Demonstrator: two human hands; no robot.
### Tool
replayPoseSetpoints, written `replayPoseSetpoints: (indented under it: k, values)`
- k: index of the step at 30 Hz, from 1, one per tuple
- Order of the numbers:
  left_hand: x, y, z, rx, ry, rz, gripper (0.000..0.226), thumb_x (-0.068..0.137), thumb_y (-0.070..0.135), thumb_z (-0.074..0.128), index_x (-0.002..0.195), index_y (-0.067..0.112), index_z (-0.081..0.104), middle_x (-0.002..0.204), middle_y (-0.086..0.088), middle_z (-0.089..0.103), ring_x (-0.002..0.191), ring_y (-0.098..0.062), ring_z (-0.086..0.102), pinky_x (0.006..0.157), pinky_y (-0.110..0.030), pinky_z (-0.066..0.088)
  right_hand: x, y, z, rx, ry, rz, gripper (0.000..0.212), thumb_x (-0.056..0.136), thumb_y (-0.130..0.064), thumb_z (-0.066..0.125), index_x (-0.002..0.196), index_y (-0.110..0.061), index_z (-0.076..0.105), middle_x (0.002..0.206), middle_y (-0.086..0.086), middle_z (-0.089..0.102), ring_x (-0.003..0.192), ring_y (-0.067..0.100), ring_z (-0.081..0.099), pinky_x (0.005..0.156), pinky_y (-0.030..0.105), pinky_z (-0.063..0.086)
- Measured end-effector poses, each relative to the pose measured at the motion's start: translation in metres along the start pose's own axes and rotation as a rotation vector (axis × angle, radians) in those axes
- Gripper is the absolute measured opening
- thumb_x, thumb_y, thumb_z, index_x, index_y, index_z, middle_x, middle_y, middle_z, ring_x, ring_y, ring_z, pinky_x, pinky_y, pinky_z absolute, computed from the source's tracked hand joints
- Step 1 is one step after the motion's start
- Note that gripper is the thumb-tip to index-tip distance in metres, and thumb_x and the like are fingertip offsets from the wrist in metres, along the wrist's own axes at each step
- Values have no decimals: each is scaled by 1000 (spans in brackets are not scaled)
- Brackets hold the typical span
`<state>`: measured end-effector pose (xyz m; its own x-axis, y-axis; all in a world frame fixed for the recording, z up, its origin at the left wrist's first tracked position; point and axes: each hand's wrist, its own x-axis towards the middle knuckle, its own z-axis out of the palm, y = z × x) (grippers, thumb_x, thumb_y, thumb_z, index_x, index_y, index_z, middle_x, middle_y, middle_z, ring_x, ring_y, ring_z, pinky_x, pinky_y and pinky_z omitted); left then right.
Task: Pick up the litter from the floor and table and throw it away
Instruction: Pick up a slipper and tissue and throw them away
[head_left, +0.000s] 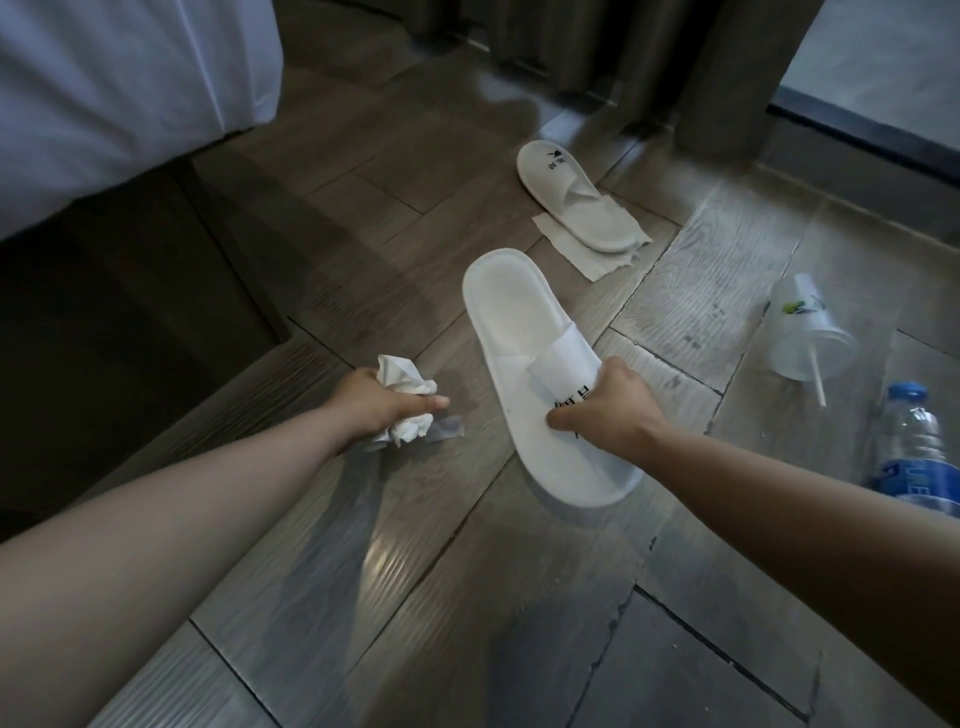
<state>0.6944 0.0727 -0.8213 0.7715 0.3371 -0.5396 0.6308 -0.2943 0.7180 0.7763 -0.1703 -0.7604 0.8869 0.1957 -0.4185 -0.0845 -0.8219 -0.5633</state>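
Crumpled white tissue paper (402, 382) is bunched in the left hand (371, 402), whose fingers curl tightly round it above the grey wood-plank floor (363, 571), near the corner of the dark bed base (130, 312); what may be a clear plastic strip (447, 428) pokes out beneath. The right hand (605, 410) grips the printed band of a white cloth slipper (511, 322). Farther off, a second white slipper (566, 192) lies on a flat white paper napkin (571, 249), and toward the floor's right side a tipped clear plastic cup with a straw (800, 332) lies near a blue-capped clear water bottle (909, 447).
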Motion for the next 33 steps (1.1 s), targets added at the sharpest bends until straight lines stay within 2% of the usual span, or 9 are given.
replayPoseSetpoints:
  k: [3, 6, 9, 13, 17, 21, 25, 29, 33]
  values:
    - [-5, 5, 11, -14, 18, 12, 35, 60, 45, 87, 69, 20, 64, 64, 8, 65, 66, -9, 63, 56, -18, 44, 0, 2, -1, 4, -1, 4, 52, 68, -24, 81, 101, -13, 42, 91, 2, 52, 79, 20, 52, 49, 24, 32]
    - [-3, 1, 21, 80, 90, 83, 28, 64, 43, 85, 71, 22, 66, 59, 7, 67, 61, -13, 65, 56, -19, 46, 2, 6, -2, -5, -5, 20, 55, 68, -24, 81, 103, -14, 41, 93, 3, 52, 81, 21, 52, 49, 24, 32]
    - [2, -2, 23, 146, 100, 58, 31, 67, 48, 79, 82, 24, 67, 58, 3, 69, 59, -18, 67, 59, -24, 51, 3, 10, -1, -5, -3, 30, 55, 68, -24, 81, 103, -14, 40, 95, 3, 52, 82, 21, 51, 49, 24, 31]
    - [9, 0, 22, 111, 74, 12, 40, 60, 47, 81, 86, 19, 67, 59, -7, 68, 63, -30, 70, 65, -40, 57, 4, 12, 1, -14, -15, 32, 56, 68, -26, 81, 104, -14, 40, 97, 4, 53, 84, 22, 53, 50, 25, 34]
    - [5, 0, 22, 175, 95, 0, 30, 67, 41, 82, 85, 19, 72, 63, -3, 70, 59, -21, 67, 64, -29, 54, 6, 13, 5, -14, -23, 40, 59, 67, -27, 81, 108, -13, 42, 99, 5, 55, 87, 23, 55, 61, 29, 41]
    - [-4, 3, 25, 280, 147, 13, 34, 56, 49, 87, 69, 22, 71, 67, 6, 70, 64, -8, 65, 59, -22, 45, 6, 10, 5, -15, -22, 35, 56, 67, -27, 81, 106, -14, 43, 99, 5, 56, 87, 23, 55, 63, 30, 41]
    - [-3, 2, 23, 324, 123, 26, 36, 51, 48, 89, 64, 21, 70, 63, 4, 69, 65, -13, 67, 64, -26, 51, 6, 9, 5, -32, -18, 31, 54, 66, -28, 81, 103, -15, 43, 99, 5, 57, 90, 24, 57, 67, 32, 45]
    - [-4, 7, 25, 360, 134, 16, 30, 51, 38, 91, 57, 25, 64, 75, -2, 71, 74, -17, 67, 70, -29, 52, 4, 9, 6, -22, -11, 25, 52, 66, -26, 81, 100, -15, 43, 95, 4, 58, 86, 24, 59, 66, 31, 45]
    - [-5, 15, 25, 386, 99, -25, 29, 54, 35, 90, 64, 22, 65, 80, -4, 70, 79, -19, 65, 72, -27, 49, 4, 7, 4, -8, -8, 14, 51, 66, -25, 80, 99, -15, 43, 95, 5, 59, 86, 24, 61, 65, 31, 46]
